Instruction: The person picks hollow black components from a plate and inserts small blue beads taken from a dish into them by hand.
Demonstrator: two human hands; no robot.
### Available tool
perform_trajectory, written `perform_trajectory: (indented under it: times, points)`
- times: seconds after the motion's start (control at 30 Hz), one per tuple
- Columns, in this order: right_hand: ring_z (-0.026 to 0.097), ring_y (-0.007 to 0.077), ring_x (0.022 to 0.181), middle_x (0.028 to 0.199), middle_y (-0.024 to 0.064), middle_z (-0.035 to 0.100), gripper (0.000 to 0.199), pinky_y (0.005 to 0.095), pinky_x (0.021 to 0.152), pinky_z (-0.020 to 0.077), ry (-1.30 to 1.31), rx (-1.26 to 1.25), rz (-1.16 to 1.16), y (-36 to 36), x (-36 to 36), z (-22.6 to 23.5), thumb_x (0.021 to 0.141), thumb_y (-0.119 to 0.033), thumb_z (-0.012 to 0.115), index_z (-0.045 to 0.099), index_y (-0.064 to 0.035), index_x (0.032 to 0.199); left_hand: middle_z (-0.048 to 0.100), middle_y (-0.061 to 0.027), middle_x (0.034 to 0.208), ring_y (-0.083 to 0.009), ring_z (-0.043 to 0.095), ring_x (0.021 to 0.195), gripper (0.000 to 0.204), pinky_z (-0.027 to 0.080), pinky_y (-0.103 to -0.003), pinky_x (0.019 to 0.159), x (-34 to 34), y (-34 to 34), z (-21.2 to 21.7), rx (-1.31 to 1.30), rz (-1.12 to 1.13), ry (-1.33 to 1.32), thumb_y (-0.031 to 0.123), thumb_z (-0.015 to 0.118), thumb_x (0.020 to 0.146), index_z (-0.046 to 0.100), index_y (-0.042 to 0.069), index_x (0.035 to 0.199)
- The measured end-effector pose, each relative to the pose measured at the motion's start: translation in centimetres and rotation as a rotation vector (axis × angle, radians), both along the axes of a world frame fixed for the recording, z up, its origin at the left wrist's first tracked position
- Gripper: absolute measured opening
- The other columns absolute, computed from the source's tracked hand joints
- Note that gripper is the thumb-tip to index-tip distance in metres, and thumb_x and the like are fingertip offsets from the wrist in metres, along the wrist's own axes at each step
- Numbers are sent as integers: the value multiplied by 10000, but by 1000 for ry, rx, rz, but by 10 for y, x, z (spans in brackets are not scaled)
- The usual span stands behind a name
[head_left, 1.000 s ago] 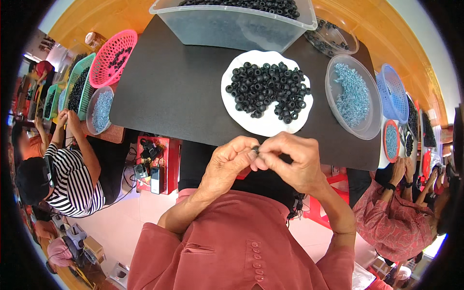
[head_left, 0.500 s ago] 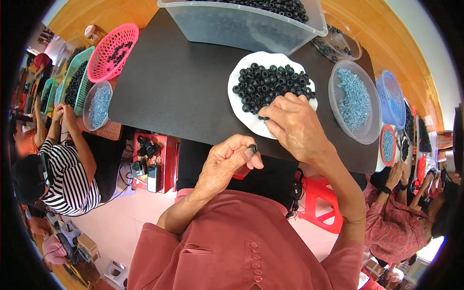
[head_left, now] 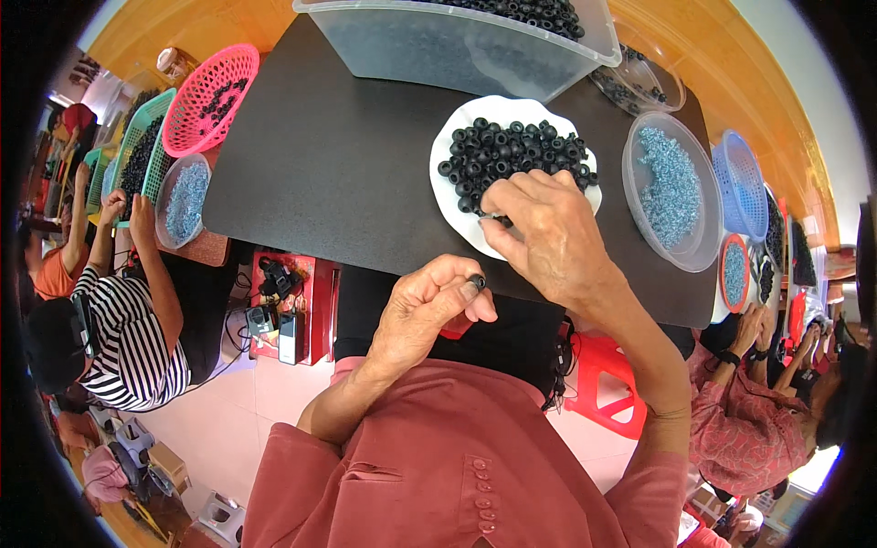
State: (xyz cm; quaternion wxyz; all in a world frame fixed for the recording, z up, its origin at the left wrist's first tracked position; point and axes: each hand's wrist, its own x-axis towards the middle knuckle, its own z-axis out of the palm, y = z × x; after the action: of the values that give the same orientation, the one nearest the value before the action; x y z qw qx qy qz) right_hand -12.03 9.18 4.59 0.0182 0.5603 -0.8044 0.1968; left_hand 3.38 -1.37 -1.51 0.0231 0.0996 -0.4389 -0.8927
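Observation:
My left hand (head_left: 429, 306) is closed, pinching a small black ring-shaped bead (head_left: 477, 281) between thumb and forefinger, just off the table's near edge. To its right, my right hand (head_left: 553, 228) reaches over the near side of a white wavy-rimmed plate (head_left: 447, 196). The plate bears a heap of similar black beads (head_left: 512, 151) with round holes. Another dark bead (head_left: 501, 221) shows between the right thumb and bent forefinger, partly hidden by the fingers. The other right fingers curl close to the heap and cover part of it.
Behind the plate stands a large clear bin (head_left: 457, 46) of black beads on the dark table (head_left: 311, 155). A clear bowl (head_left: 703, 247) of pale blue beads is right of the plate. A pink basket (head_left: 196, 91) is at left. People work on both sides; a red stool (head_left: 607, 384) stands below.
My right hand has shifted slightly left and away from me over the plate, its forefinger lifting a little. My left hand keeps its bead in the same place.

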Motion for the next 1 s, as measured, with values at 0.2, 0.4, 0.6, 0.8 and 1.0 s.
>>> perform_trajectory:
  times: [0.2,0.4,0.6,0.8,1.0]
  points:
    - [539,222,687,725,43,582,130,352,664,353,7,-72,27,3,2,-7,719,-75,668,613,-60,836,641,-71,830,-113,609,773,157,463,-227,703,0,0,0,23,14,16,95,473,949,550,10,1057]
    - [528,228,692,677,50,522,67,357,668,346,-47,-111,72,5,-1,-9,745,-85,630,571,-72,773,640,-73,842,-120,614,780,158,468,-231,713,-1,0,-1,0,-12,14,100,475,950,547,12,1060]
    - [555,232,718,697,59,548,88,361,678,346,-86,6,92,5,-3,-4,715,-62,638,571,-65,773,643,-76,848,-118,613,786,157,468,-232,721,-1,2,0,5,-6,-5,104,473,952,547,14,1058]
    - [558,248,735,699,59,551,114,365,673,343,-79,-34,90,5,-2,-5,691,-36,653,564,-65,755,648,-79,834,-107,600,768,168,464,-228,717,-2,3,5,-21,16,23,107,469,953,548,6,1060]
    - [609,127,738,834,59,625,170,261,696,465,-695,-232,-27,17,7,7,737,29,663,616,-5,896,652,-83,822,-105,595,764,190,460,-237,721,-5,-2,6,-51,66,45,129,468,954,552,-9,1053]
